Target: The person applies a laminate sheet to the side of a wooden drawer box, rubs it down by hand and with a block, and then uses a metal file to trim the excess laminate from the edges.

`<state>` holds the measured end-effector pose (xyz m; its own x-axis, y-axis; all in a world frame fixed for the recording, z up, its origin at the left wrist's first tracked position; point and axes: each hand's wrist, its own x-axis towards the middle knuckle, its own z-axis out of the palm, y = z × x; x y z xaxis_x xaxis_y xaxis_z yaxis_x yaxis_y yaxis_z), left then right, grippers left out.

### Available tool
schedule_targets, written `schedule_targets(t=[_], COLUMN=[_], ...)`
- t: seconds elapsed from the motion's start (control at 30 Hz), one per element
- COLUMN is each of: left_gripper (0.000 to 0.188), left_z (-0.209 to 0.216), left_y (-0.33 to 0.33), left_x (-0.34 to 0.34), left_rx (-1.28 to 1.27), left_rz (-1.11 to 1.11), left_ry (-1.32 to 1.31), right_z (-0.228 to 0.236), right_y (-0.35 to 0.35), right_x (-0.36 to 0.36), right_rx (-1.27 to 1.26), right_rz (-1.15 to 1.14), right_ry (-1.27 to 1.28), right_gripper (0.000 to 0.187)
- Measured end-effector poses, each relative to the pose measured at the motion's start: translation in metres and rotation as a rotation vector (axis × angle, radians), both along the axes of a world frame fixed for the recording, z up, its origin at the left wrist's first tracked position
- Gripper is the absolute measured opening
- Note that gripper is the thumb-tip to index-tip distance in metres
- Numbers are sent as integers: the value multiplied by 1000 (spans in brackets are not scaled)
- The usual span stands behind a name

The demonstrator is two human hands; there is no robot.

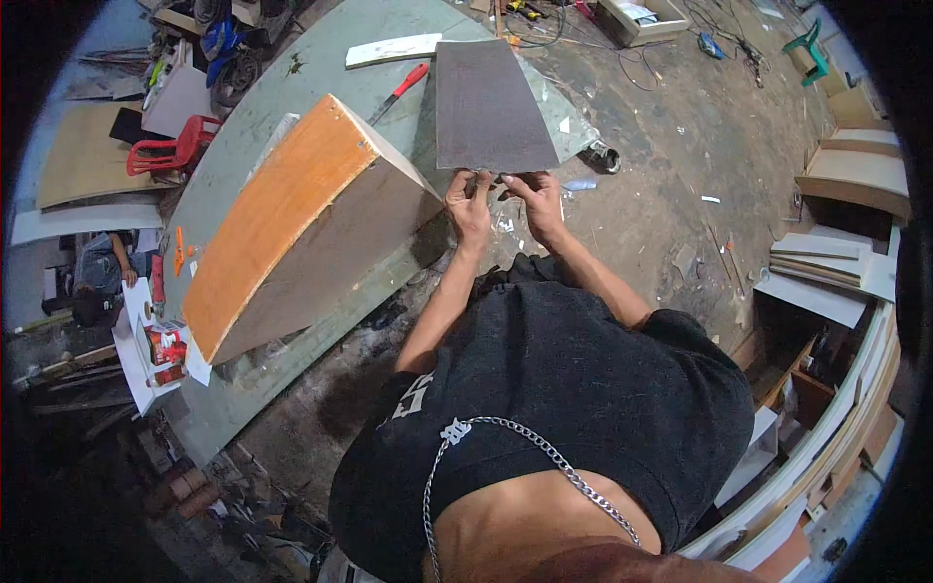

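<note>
A dark grey tapered panel (491,107), wide at its near edge, lies in front of me at the right side of the green tabletop. My left hand (470,206) is closed with thumb and fingers at the left part of that near edge. Close beside it, my right hand (535,201) pinches the same edge farther right. The fingertips are partly hidden, so anything small between them cannot be made out. To the left stands a large curved piece (282,214) with an orange wood-toned face and a grey side.
A red-handled screwdriver (408,84) and a white strip (394,50) lie on the green tabletop (228,146). Beyond are a red chair (175,146) and a white box with red items (151,350); another person (97,277) is at far left. Boards (821,257) stack along the right.
</note>
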<state>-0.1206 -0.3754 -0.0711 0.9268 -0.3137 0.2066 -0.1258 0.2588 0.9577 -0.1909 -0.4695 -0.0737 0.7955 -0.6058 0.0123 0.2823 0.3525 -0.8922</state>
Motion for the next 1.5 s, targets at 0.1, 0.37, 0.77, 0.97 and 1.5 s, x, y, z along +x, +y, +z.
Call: schedule_targets(t=[0.1,0.37,0.77,0.97,1.5], left_gripper=[20,10,12,12,24], left_z=[7,24,52,48,55], left_y=[-1,1,-2,-7,-2], left_x=[1,5,1,6,12], left_rx=[-80,-23,-243,-205,-130], left_rz=[-40,-110,-217,-146,127], left_ry=[25,-169,78,5,27], right_z=[29,48,73,64,76], right_y=[2,1,8,12,30], right_x=[-1,-6,-4,-2,1], right_rx=[27,250,333,280,282], right_rz=[-38,-91,-46,-103,-149], right_ry=[-78,-152,-209,-149,-77], right_gripper=[18,11,22,23,23])
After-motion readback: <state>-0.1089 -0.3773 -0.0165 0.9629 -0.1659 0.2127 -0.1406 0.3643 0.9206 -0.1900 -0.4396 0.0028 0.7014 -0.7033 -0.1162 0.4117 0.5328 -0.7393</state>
